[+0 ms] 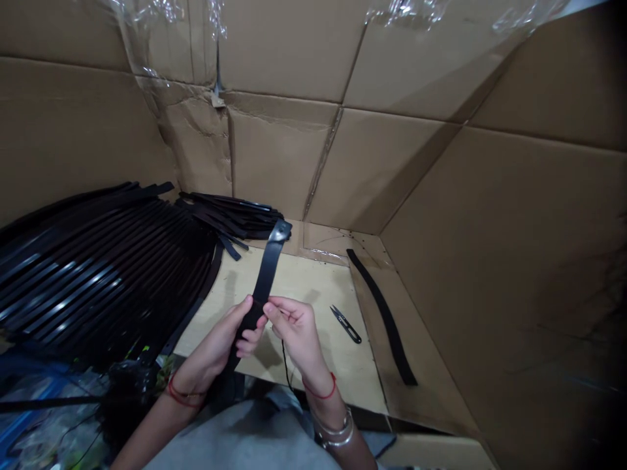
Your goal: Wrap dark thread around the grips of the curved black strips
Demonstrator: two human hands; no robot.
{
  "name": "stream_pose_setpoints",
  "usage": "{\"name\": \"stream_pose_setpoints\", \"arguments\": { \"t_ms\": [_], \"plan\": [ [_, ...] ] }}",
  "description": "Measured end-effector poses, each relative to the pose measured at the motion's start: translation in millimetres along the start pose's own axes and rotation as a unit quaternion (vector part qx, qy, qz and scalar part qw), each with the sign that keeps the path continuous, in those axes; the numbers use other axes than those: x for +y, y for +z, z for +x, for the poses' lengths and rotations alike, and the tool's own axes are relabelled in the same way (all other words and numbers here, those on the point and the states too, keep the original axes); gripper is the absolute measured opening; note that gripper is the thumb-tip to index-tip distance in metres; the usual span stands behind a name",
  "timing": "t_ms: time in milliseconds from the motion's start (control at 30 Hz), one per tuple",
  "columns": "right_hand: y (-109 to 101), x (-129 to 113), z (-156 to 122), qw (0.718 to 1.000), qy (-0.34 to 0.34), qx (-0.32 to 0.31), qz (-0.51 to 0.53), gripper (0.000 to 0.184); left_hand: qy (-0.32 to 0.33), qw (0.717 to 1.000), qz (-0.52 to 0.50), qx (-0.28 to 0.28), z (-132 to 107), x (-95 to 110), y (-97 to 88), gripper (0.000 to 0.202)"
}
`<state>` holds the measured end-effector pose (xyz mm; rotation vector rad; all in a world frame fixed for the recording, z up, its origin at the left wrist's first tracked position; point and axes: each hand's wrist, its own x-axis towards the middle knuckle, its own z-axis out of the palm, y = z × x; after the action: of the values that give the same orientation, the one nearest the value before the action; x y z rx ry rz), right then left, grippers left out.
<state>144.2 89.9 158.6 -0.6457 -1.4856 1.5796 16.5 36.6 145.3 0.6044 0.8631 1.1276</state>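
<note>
Diffuse, moderate light was recorded across the scene, and the right cardboard wall (509, 261) was darkened toward the frame corners. Specular glare was produced on the plastic film (416, 19) and as pale streaks on the black straps (63, 287). Soft shadows were cast on the table (313, 294) by the left hand (220, 336) and right hand (294, 329). Wide-angle bowing was visible at the frame edges, and the lower-left clutter (49, 418) was rendered dim and soft.
</note>
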Motion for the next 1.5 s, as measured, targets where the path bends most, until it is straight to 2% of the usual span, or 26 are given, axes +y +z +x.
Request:
{"name": "stream_pose_setpoints", "arguments": {
  "t_ms": [67, 167, 333, 433, 600, 700, 800, 900, 1033, 1233, 1500],
  "plan": [
    [-0.1, 0.2, -2.0, 1.0, -0.008, 0.012, 0.008, 0.027, -0.025, 0.998, -0.041, -0.037, -3.4, 2.7, -0.7, 0.052],
    [4.2, 2.3, -4.5, 0.999, -0.029, 0.039, 0.002, 0.029, -0.03, 0.994, -0.066, -0.078, -2.9, 3.5, -0.6, 0.054],
    [12.9, 7.4, -8.5, 0.992, -0.053, 0.11, 0.016, 0.034, -0.039, 0.99, -0.061, -0.117, 5.9, -3.2, -0.1, 0.061],
    [12.7, 10.5, -10.1, 0.99, -0.058, 0.124, 0.013, 0.036, -0.047, 0.99, -0.056, -0.122, 7.6, -7.2, -1.4, 0.063],
    [5.2, 15.7, -10.6, 0.992, -0.05, 0.114, -0.008, 0.035, -0.044, 0.994, -0.001, -0.098, 3.5, -8.8, -3.2, 0.064],
    [2.1, 16.7, -11.1, 0.988, -0.072, 0.136, -0.034, 0.032, 0.048, 0.993, 0.085, -0.06, 1.1, -7.8, 0.8, 0.064],
    [1.5, 16.7, -11.9, 0.987, -0.068, 0.142, -0.04, 0.032, 0.135, 0.978, 0.157, 0.026, 1.1, -7.4, 6.5, 0.052],
    [1.2, 18.7, -12.4, 0.988, -0.059, 0.142, -0.034, 0.032, 0.11, 0.981, 0.154, 0.045, 1.9, -9.0, 8.2, 0.044],
    [-1.3, 24.5, -13.7, 0.989, -0.043, 0.14, -0.011, 0.033, 0.068, 0.99, 0.12, 0.014, 0.3, -11.9, 4.1, 0.039],
    [-4.8, 29.2, -17.2, 0.992, -0.04, 0.112, 0.053, 0.032, 0.054, 0.995, 0.071, -0.046, -4.4, -10.6, -1.5, 0.031],
    [-4.6, 21.3, -16.9, 0.987, 0.035, 0.08, 0.136, 0.039, 0.05, 0.992, -0.001, -0.119, -6.5, -8.5, -4.5, 0.03]
  ]
}}
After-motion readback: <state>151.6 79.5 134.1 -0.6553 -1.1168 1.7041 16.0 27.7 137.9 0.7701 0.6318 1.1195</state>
